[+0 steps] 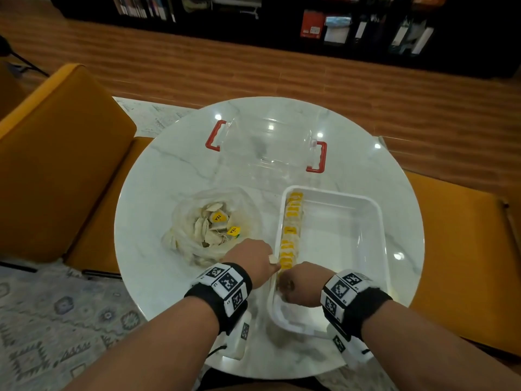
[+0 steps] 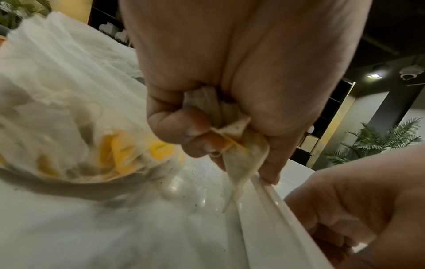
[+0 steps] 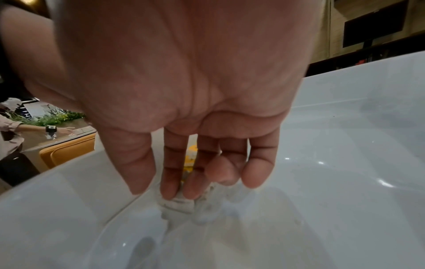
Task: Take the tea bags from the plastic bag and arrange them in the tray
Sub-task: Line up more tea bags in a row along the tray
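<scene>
Round white marble table w/ glossy top, mustard-yellow chairs on both sides, patterned grey rug bottom left, wood-plank floor and dark bookshelf at back. Crumpled clear plastic bag left of centre, open, holds pale paper tea bags w/ yellow tags. Clear lid w/ red handles far centre. Left hand at tray's left rim, fingers curled round a few beige tea bags. White rectangular plastic tray on right; row of yellow-tagged bags stands along its left wall. Right hand inside tray near end, fingers straight, tips pressing on a bag
</scene>
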A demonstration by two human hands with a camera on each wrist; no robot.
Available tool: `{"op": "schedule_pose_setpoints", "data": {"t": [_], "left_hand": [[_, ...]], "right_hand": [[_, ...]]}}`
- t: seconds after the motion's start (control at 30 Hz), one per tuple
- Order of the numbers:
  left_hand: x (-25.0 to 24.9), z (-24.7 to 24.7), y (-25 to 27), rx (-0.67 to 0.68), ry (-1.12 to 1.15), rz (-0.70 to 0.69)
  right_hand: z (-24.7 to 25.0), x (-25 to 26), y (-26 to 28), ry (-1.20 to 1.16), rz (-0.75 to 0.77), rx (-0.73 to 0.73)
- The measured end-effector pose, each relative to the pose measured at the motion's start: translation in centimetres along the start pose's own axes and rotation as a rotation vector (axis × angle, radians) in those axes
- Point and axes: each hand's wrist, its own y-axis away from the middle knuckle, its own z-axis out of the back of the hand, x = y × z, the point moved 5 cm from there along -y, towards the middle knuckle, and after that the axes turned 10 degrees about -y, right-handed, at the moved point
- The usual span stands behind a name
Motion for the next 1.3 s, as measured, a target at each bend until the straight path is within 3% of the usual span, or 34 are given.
{"op": "schedule_pose_setpoints", "data": {"t": [0.53, 0.6, 0.7, 0.77, 0.83, 1.0, 1.2, 1.3], "left_hand": [[0.4, 0.8, 0.3, -0.047, 0.069, -0.002], [1.7, 1.7, 0.6, -0.103, 0.28, 0.036], [4.2, 2.8, 1.1, -0.129, 0.978, 0.179], [5.1, 2.8, 1.7, -0.082, 1.432, 0.311], [5.2, 3.1, 2.1, -0.021, 1.73, 0.363], [5.1, 3.7, 2.6, 0.089, 1.924, 0.323], [5.7, 4.3, 3.1, 0.149, 1.955, 0.277], [6.0, 4.2, 3.0, 0.139, 1.958, 0.297]], "right_hand": [[1.0, 0.7, 0.4, 0.002, 0.057, 0.002], [2.5, 1.0, 1.0, -0.034, 0.076, -0.037], [6.0, 2.1, 1.8, -0.149, 0.134, -0.225], [8.1, 3.2, 2.3, -0.294, 0.193, -0.397], [9.5, 4.5, 2.8, -0.387, 0.291, -0.526], [10.9, 7.8, 3.2, -0.366, 0.498, -0.621], [11.9, 9.5, 2.8, -0.331, 0.552, -0.69], [12.3, 9.9, 2.9, -0.341, 0.539, -0.622]]}}
